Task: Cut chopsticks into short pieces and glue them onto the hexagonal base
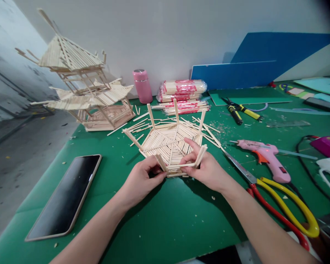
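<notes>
A hexagonal base of pale wooden sticks (161,141) lies in front of me, with several upright posts at its corners. A thin wooden stick (180,166) runs crosswise between the two nearest posts. My left hand (145,176) is closed at the stick's left end, thumb and fingers pinching beside the near-left post (161,162). At the other end, my right hand (205,167) pinches the stick by the near-right post (200,156), its index finger stretched over the base. The fingertips partly hide both joints.
A stick pagoda model (96,97) stands back left, beside a pink bottle (143,87) and bagged sticks (183,91). Loose sticks lie behind the base. Rightward are a pink glue gun (266,154), large scissors (257,181) and pliers (240,109). A phone (67,196) lies left.
</notes>
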`<state>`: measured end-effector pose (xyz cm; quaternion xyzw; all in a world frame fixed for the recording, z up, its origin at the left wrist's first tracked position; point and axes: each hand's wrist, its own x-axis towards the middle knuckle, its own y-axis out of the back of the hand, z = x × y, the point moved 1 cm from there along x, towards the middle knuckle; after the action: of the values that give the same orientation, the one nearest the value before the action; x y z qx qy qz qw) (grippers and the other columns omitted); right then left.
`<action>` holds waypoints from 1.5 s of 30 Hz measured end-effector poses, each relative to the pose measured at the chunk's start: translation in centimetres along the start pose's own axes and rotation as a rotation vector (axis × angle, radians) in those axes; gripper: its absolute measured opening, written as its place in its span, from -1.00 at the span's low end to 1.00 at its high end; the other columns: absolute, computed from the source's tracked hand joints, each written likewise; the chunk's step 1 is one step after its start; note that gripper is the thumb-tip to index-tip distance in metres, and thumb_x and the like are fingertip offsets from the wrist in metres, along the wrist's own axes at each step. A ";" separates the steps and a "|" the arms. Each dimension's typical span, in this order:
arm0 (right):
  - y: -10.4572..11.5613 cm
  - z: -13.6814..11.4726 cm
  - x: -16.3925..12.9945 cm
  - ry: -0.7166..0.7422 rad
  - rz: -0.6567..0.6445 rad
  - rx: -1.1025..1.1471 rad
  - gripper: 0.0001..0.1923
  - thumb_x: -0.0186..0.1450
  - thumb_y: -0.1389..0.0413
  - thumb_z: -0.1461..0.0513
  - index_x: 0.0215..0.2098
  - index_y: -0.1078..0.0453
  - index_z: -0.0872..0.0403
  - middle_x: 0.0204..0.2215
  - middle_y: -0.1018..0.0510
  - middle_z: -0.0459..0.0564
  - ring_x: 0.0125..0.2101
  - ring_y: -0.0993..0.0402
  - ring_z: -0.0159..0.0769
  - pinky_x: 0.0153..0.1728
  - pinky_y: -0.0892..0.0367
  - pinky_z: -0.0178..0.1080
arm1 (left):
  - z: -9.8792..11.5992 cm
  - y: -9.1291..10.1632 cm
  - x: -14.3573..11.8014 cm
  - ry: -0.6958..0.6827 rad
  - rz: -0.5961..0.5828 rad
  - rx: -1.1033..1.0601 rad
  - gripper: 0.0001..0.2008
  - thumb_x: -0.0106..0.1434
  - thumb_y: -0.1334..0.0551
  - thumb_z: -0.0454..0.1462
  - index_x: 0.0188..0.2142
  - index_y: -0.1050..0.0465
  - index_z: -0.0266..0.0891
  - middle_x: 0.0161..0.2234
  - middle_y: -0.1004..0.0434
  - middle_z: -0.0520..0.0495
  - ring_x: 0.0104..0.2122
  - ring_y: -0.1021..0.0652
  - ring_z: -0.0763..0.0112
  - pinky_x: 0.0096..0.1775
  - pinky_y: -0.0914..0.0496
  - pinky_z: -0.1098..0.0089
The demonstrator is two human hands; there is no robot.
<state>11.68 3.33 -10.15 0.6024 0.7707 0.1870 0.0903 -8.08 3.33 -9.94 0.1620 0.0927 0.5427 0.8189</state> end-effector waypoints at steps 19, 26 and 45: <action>1.3 -0.2 -2.5 0.063 0.108 -0.280 -0.71 0.15 -0.13 0.24 -0.13 -0.34 0.01 -0.18 -0.45 0.00 -0.14 -0.34 -0.21 -0.11 -0.26 -0.10 | 1.0 0.1 -0.5 -0.113 0.135 0.207 -0.91 0.11 -0.19 -0.33 -0.41 -0.47 -0.28 -0.40 -0.50 -0.08 -0.38 -0.49 0.37 -0.27 -0.38 0.37; 1.4 -0.3 -3.0 0.105 0.126 -0.239 -0.82 0.23 -0.04 0.26 -0.22 -0.42 0.01 -0.21 -0.46 -0.02 -0.23 -0.39 -0.30 -0.20 -0.31 -0.28 | 0.9 0.0 -0.6 -0.154 0.137 0.168 -0.88 0.14 -0.18 -0.34 -0.40 -0.51 -0.27 -0.36 -0.51 -0.11 -0.32 -0.50 0.36 -0.22 -0.37 0.39; 1.3 -0.1 -2.7 0.115 0.145 -0.242 -0.84 0.24 -0.02 0.23 -0.31 -0.44 0.03 -0.32 -0.48 0.01 -0.16 -0.40 -0.19 -0.09 -0.30 -0.12 | 1.0 0.1 -0.3 -0.151 0.109 0.151 -0.88 0.14 -0.18 -0.31 -0.45 -0.51 -0.22 -0.43 -0.49 -0.06 -0.31 -0.50 0.34 -0.19 -0.37 0.35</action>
<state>13.53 0.97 -9.82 0.6295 0.7010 0.3186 0.1040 -7.90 2.94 -8.99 0.2684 0.0625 0.5641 0.7783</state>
